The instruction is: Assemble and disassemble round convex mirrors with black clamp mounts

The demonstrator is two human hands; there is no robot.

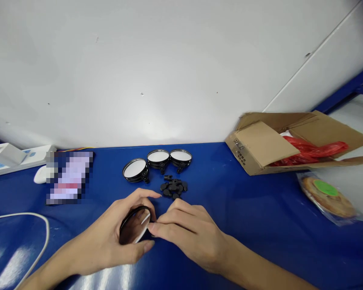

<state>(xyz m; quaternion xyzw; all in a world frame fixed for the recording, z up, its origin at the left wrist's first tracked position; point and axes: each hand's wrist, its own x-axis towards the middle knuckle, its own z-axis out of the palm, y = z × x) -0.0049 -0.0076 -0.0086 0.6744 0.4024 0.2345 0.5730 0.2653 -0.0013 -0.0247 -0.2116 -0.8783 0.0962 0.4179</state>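
Observation:
A round black-rimmed mirror (135, 226) is gripped by its edge in my left hand (115, 229), tilted so its face shows reflections. My right hand (193, 229) pinches at the mirror's right edge; whatever small part sits between those fingertips is mostly hidden. Just beyond my hands lies a small pile of black plastic parts (173, 187). Behind the pile, three similar round mirrors rest on the blue table (218, 189): a left one (135, 168), a middle one (158, 156) and a right one (180, 156), each with a black clamp-like piece at its front edge.
On the left are a phone (70, 177), blurred out, a white rounded object (42, 174), a white power strip (38, 155) and a white cable (45, 225). To the right stands an open cardboard box (245, 155) with a red plastic bag (314, 149), beside a wrapped round item (329, 197). A white wall (181, 72) rises behind.

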